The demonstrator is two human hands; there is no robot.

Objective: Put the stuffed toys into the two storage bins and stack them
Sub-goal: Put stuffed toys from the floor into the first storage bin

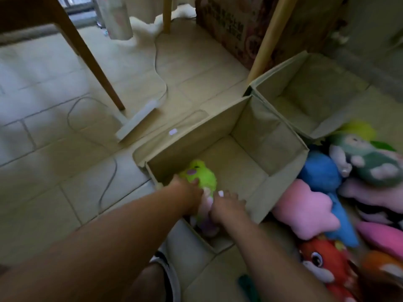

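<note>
Two beige fabric storage bins stand open on the tiled floor. The near bin [281, 177] holds a lime-green stuffed toy [199, 174] with a pink and white lower part, lying against the bin's near-left wall. My left hand [187, 194] and my right hand [226, 207] both reach into this bin and hold the toy at its middle, fingers curled on it. The far bin [277, 80] shows only its bare inside. A heap of stuffed toys lies to the right: pink star [305, 211], blue one [320, 171], green one [375, 162], red one [322, 264].
A white power strip [137, 120] and its cables lie on the floor left of the bins. Wooden table legs [87, 53] stand at the back left, another leg [268, 38] behind the far bin. A printed cardboard box [229, 25] is at the back.
</note>
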